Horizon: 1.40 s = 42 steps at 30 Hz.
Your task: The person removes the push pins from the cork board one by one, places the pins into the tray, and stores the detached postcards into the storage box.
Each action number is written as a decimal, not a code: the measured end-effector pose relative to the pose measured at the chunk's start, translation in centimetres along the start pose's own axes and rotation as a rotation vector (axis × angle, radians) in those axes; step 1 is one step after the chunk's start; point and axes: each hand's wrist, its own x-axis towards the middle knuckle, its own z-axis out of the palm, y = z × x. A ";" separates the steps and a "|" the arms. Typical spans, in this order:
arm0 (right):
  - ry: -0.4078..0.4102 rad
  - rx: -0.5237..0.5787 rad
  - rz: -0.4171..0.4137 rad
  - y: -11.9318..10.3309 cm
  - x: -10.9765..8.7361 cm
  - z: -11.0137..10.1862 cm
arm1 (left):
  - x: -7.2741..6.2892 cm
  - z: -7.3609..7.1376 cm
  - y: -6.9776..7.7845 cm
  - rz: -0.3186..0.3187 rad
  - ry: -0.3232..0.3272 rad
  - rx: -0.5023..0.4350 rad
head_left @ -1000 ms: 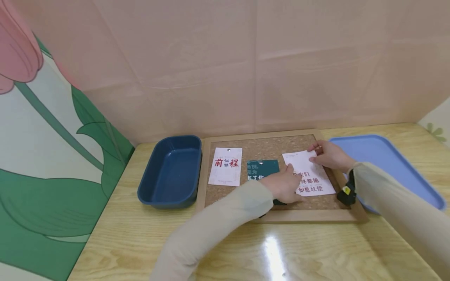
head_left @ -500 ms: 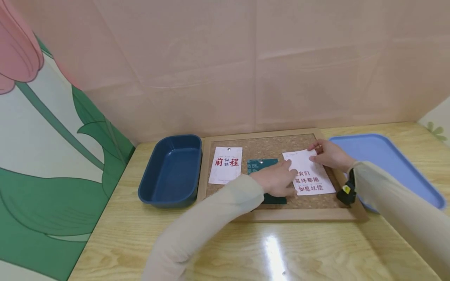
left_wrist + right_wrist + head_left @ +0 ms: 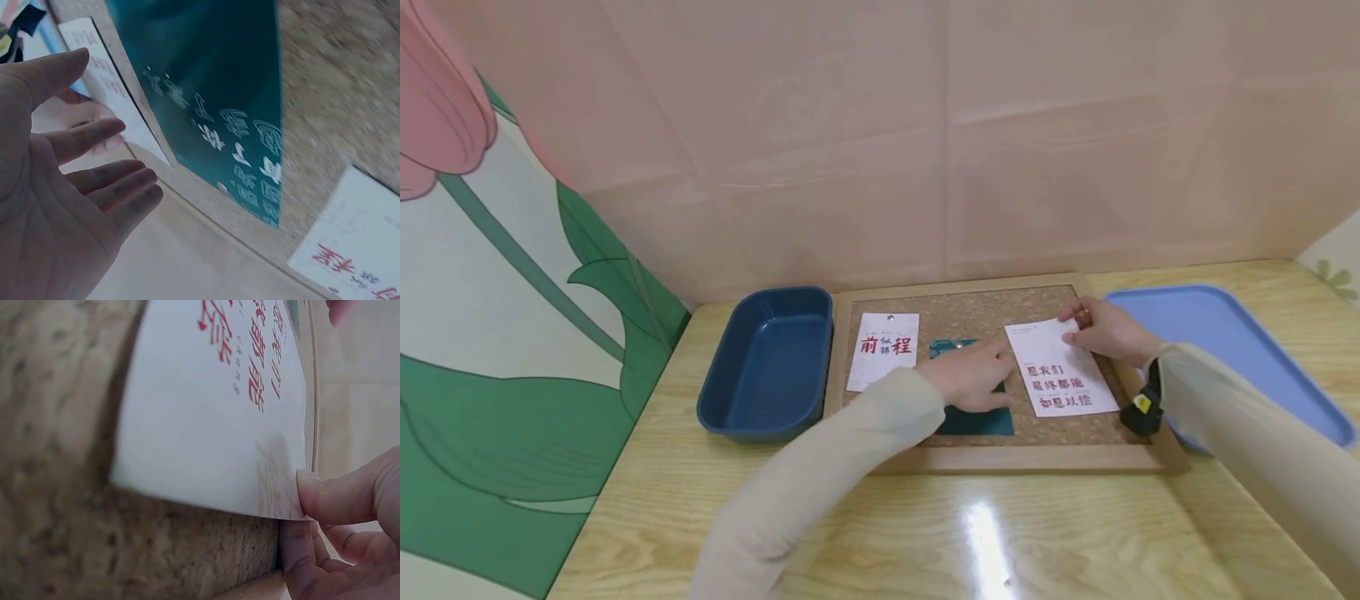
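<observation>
A white card with red lettering [image 3: 1054,379] lies over the right part of the cork board [image 3: 958,312]. My right hand [image 3: 1108,333] pinches its upper right corner; in the right wrist view, the thumb [image 3: 331,494] is on the printed face and fingers are behind the edge. My left hand [image 3: 972,375] hovers above the dark green card [image 3: 977,422], its fingers spread and holding nothing, as the left wrist view shows. It hides much of that card, which has pale lettering and a pin near its top. Another white card [image 3: 883,354] is pinned at the board's left.
A dark blue bin [image 3: 765,367] stands against the left side of the board. On the right, a light blue tray [image 3: 1232,358] lies partly under the right forearm. A pink-beige sheet [image 3: 925,142] hangs behind the wooden table [image 3: 880,533].
My left hand has let go of the red-lettered card's left edge and moved left over the green card. My right hand keeps its pinch on the corner, almost still.
</observation>
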 end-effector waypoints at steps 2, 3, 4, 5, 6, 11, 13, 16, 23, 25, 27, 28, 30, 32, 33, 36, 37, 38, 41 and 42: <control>0.000 -0.003 0.004 0.0 0.0 0.0 | -0.2 0.0 -0.3 -0.022 -0.024 -0.015; 0.000 -0.004 0.006 0.1 0.1 0.1 | -0.3 -0.1 -0.4 -0.036 -0.040 -0.018; -0.001 -0.002 0.006 0.1 0.1 0.1 | -0.4 -0.1 -0.6 -0.049 -0.053 -0.026; -0.003 -0.003 0.007 0.1 0.1 0.1 | -0.5 -0.2 -0.7 -0.060 -0.063 -0.032; -0.005 -0.002 0.005 0.2 0.2 0.1 | -0.6 -0.3 -0.8 -0.069 -0.066 -0.037; -0.014 0.007 0.002 0.2 0.3 0.1 | -1.2 -0.7 -1.5 -0.097 -0.058 -0.050; -0.016 0.009 0.001 0.2 0.3 0.1 | -1.5 -0.8 -1.8 -0.109 -0.052 -0.051; -0.018 0.007 -0.002 0.3 0.3 0.1 | -1.9 -1.0 -2.1 -0.125 -0.047 -0.056; -0.028 0.029 -0.023 0.2 0.0 -0.1 | -3.0 -1.1 -3.0 -0.132 -0.026 -0.043; -0.031 0.030 -0.024 0.2 -0.1 -0.2 | -3.2 -1.1 -3.2 -0.125 -0.020 -0.030; -0.032 0.028 -0.021 0.3 -0.1 -0.2 | -3.4 -1.0 -3.5 -0.127 -0.011 -0.027; -0.033 0.030 -0.021 0.3 -0.1 -0.2 | -3.5 -1.0 -3.7 -0.133 -0.009 -0.032; -0.031 0.026 -0.020 0.4 -0.1 -0.2 | -3.7 -0.8 -4.0 -0.142 -0.007 -0.030; -0.028 0.023 -0.019 0.5 -0.1 -0.1 | -3.8 -0.7 -4.3 -0.154 -0.008 -0.039; -0.026 0.020 -0.019 0.5 -0.1 -0.1 | -3.9 -0.6 -4.5 -0.161 -0.011 -0.044; -0.026 0.020 -0.017 0.7 -0.1 -0.1 | -4.2 -0.6 -4.9 -0.174 -0.017 -0.058; -0.025 0.020 -0.018 0.7 0.0 -0.1 | -4.3 -0.6 -5.0 -0.179 -0.017 -0.070; -0.025 0.022 -0.020 0.7 0.0 -0.1 | -4.4 -0.6 -5.2 -0.186 -0.019 -0.081; -0.024 0.022 -0.020 0.8 0.0 -0.1 | -4.7 -0.6 -5.8 -0.203 -0.019 -0.113; -0.023 0.021 -0.021 0.8 0.0 -0.1 | -4.8 -0.6 -6.0 -0.211 -0.019 -0.119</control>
